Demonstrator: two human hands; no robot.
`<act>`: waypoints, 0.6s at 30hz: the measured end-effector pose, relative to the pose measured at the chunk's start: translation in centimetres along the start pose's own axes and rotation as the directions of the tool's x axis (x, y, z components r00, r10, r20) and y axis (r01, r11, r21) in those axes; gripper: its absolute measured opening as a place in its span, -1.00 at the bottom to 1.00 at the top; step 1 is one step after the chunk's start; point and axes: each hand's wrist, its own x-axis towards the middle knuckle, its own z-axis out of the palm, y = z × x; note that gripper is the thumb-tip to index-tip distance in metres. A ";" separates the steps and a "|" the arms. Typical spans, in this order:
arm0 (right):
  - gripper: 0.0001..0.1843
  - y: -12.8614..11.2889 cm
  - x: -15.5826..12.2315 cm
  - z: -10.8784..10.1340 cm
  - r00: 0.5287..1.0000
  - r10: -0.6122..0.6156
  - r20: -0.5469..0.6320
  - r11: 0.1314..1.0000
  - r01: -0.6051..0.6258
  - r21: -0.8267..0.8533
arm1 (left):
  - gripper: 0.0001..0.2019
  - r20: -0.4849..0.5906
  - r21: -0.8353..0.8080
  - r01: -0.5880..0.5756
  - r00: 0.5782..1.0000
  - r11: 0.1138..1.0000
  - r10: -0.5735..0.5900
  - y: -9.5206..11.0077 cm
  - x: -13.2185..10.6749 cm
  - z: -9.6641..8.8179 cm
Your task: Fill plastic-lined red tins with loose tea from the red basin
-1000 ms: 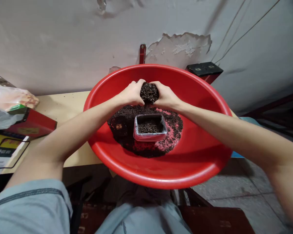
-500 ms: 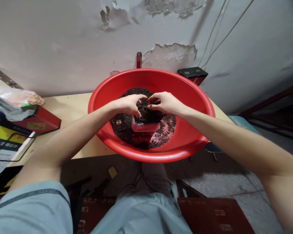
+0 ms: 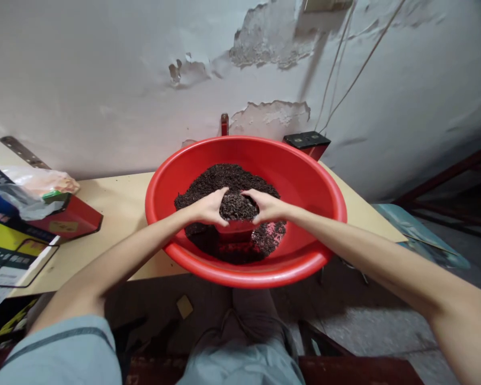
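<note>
A large red plastic basin (image 3: 256,279) holds a spread of dark, crumbly soil (image 3: 224,176). Inside it, a small clear plastic container (image 3: 235,230) is heaped with the same soil. My left hand (image 3: 211,208) curves around the container's left side, thumb toward me. On the opposite side my right hand (image 3: 266,207) grips it in the same way. The far fingers of both hands are partly hidden by the soil and the container. Soil also lies on the basin floor to the right of the container.
The basin stands on a pale wooden table (image 3: 116,200) against a peeling wall. To the left are a red box (image 3: 78,219) with plastic bags and a yellow-blue carton (image 3: 12,240). Behind the basin sits a black-topped red box (image 3: 308,140). A teal seat (image 3: 433,235) is at right.
My hands have moved from above the soil, fingers curled inward, to the two sides of the container. The soil in it now forms a mound. The view has tilted up.
</note>
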 end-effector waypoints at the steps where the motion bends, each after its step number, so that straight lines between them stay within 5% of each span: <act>1: 0.05 -0.1 0.0 0.0 1.000 -0.003 -0.007 1.000 0.003 -0.009 | 0.17 -0.003 0.024 0.011 1.000 1.000 -0.011 -0.2 -0.1 0.1; 7: 0.05 -0.2 -0.4 0.5 0.999 -0.048 -0.010 0.998 0.047 -0.050 | 0.36 0.041 0.079 0.027 0.999 0.997 -0.030 -1.0 -0.3 0.9; 18: 0.11 0.3 -1.6 1.4 0.998 -0.056 0.010 0.997 0.056 -0.058 | 0.32 0.081 0.228 0.074 0.992 0.971 -0.095 0.0 -0.5 0.9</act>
